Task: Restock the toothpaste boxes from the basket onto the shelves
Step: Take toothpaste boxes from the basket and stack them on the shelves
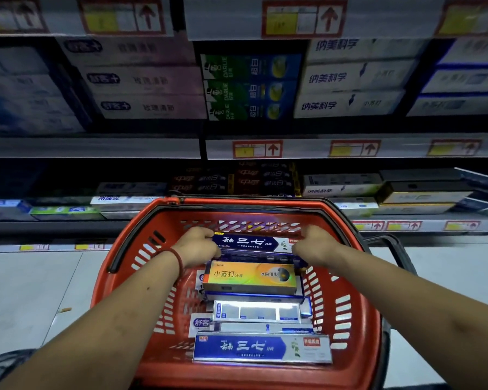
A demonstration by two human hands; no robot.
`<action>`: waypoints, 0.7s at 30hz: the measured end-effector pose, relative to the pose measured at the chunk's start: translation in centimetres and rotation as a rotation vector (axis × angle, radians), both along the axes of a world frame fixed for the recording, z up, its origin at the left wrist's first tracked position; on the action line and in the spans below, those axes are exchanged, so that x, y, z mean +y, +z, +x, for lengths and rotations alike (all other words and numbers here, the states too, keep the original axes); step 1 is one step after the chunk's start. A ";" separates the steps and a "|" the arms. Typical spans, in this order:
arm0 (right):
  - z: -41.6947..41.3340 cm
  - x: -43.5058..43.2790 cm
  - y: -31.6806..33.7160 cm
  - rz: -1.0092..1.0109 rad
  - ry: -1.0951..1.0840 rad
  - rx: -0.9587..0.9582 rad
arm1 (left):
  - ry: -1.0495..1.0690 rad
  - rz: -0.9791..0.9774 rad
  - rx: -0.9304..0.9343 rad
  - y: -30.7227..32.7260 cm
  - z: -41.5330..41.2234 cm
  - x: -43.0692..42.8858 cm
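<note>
Your forearms reach down into the basket. At its near wall, well short of your fingers, a near blue box lies flat.

The one in hand is the far blue box. Your left hand curls round its left end and your right hand round its right end, so the box spans between your bent fingers. How far your fingertips wrap beneath it is hidden. It sits on top of the pile, low inside the basket.

Just on your side of your fingers lies an orange box, close against the held one, with a silver box nearer you again. Beyond your fingers stand the shelves, stocked with stacked boxes.

Watch three things, as I judge it:
- An ends-only hold on a long carton can let it twist or slip if one hand squeezes less than the other.
- Your knuckles may drag the orange box along as you lift.
- The basket's far wall sits right past your fingertips, so tipping the box forward too early could snag it there.
</note>
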State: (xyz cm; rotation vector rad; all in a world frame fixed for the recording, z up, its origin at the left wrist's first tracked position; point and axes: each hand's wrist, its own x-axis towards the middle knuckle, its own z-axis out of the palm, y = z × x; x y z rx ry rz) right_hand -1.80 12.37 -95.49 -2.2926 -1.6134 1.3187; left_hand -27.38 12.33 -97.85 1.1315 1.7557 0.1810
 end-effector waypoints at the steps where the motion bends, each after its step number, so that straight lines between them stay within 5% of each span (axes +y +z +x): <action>1: -0.1 -0.1 0.1 0.008 -0.045 0.024 | 0.057 0.019 -0.003 0.1 -0.3 0.0; 12: -1.0 -0.8 3.8 0.240 -0.397 0.208 | 0.529 0.159 -0.356 3.6 -0.3 -0.9; 21: -1.7 -2.6 7.7 0.311 -0.448 0.376 | 0.613 0.339 -0.472 7.3 0.3 -2.3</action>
